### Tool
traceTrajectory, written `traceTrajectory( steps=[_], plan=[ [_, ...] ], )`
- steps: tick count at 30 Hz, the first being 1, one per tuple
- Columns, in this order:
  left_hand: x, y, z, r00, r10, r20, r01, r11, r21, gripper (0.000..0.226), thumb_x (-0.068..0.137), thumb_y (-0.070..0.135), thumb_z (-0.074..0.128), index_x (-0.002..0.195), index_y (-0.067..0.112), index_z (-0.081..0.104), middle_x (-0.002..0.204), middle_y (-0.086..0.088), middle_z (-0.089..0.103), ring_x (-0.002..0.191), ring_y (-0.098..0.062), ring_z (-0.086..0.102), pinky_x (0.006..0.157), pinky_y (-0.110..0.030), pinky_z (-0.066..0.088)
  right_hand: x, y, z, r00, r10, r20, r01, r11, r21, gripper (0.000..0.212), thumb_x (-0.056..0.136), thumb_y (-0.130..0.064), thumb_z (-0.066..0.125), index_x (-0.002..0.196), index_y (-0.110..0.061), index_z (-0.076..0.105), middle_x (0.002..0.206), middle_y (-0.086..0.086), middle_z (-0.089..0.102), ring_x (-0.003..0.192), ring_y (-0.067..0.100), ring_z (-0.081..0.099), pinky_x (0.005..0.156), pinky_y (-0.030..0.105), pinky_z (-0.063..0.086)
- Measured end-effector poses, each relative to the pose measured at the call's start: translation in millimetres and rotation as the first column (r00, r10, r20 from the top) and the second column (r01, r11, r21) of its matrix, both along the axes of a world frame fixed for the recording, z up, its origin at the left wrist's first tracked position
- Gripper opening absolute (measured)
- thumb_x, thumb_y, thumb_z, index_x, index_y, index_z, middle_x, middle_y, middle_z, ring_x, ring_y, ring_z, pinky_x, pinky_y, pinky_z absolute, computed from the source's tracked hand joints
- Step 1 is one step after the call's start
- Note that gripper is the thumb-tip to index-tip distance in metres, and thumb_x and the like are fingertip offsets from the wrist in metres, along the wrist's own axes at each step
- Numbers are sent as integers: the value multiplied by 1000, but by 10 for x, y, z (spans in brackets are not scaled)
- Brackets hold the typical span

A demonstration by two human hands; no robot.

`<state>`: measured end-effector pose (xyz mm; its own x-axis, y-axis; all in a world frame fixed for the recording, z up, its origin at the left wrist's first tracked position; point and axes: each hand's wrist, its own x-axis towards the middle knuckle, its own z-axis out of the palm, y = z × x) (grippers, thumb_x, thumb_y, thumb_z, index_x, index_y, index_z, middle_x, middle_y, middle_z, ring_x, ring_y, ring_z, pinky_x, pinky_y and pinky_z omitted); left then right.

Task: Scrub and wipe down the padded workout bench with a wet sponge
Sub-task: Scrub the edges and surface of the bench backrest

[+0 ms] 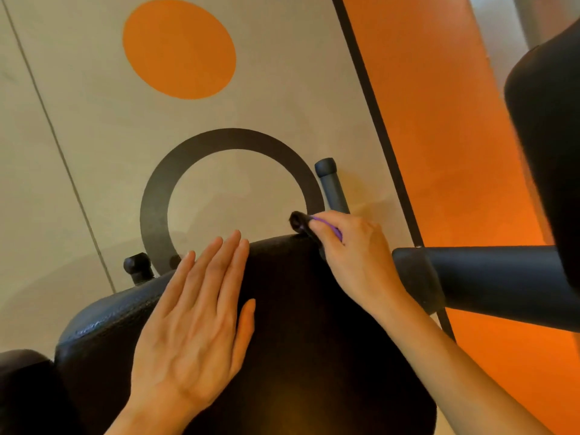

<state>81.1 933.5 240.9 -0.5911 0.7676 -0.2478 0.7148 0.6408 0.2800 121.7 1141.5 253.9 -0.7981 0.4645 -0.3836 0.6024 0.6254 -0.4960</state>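
Observation:
The black padded bench (301, 334) fills the lower middle of the head view, its far edge curving near the floor markings. My left hand (194, 318) lies flat on the pad with straight fingers, pressing on its left part. My right hand (351, 255) grips a sponge (303, 224) at the pad's far right edge; the sponge shows a dark scrubbing face and a purple side, mostly hidden by my fingers. It touches the top edge of the pad.
A black padded roller arm (489, 281) juts in from the right, close to my right wrist, with a larger black pad (549, 152) above it. A dark frame tube (332, 186) and a knob (136, 266) stand behind the bench. The floor has orange and grey markings.

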Motion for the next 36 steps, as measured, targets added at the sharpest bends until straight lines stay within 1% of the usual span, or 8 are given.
traceTrajectory(
  steps=[3,8,14,19,24,29,34,36],
  plan=[
    [-4,-1,-13,1000,-7,2,7,1000,2,65,96,41,33,147,1,36,152,-18,36,139,-31,34,121,-39,8,-32,-101,68,992,126,-11,-126,986,-109,24,99,-25,49,107,-20,70,85,-10,67,86,3,60,76,17,48],
    [-13,-17,-32,1000,-10,26,10,1000,8,65,97,42,33,148,2,35,153,-17,34,139,-30,34,121,-38,6,236,221,192,983,-179,29,181,981,-75,22,99,-19,48,108,-20,67,93,-2,69,86,-2,61,72,3,42],
    [13,-26,-22,1000,-13,20,13,1000,1,65,97,41,32,148,1,34,153,-19,34,141,-31,33,122,-40,8,41,-296,87,984,162,-81,-166,985,-53,26,98,-22,51,120,-21,64,115,-10,66,111,-1,56,96,13,42],
    [4,-16,-41,1000,-24,8,24,1000,7,66,98,42,32,149,1,34,154,-18,33,142,-31,31,123,-40,7,380,141,156,973,-231,5,231,971,-60,26,98,-24,47,118,-38,56,103,-21,62,104,-6,57,85,6,44],
    [28,-41,-34,999,-30,-15,30,1000,8,66,98,41,33,150,0,31,155,-19,31,144,-32,30,123,-41,9,157,-378,71,975,163,-150,-170,985,-40,33,96,-19,49,128,-21,59,130,-9,59,127,-1,47,109,15,34],
    [34,-53,-67,999,-28,-41,30,999,36,65,99,41,32,150,0,31,155,-19,30,144,-32,31,123,-43,12,212,36,7,997,-57,-58,60,997,43,24,99,-26,45,107,-23,67,89,-7,65,88,5,61,76,21,49],
    [46,-43,-85,997,-6,-72,10,998,60,65,99,41,32,149,0,33,154,-20,30,143,-32,31,122,-42,12,-61,-440,25,978,189,-87,-189,982,7,23,100,-26,47,106,-19,68,95,-7,67,94,6,59,81,21,48],
    [49,-53,-101,997,0,-76,6,997,76,65,98,41,32,149,1,33,154,-19,30,143,-31,30,122,-40,8,29,-183,88,990,137,-46,-139,989,-57,23,99,-25,47,111,-20,67,93,-8,67,94,5,59,81,17,47]
  ],
)
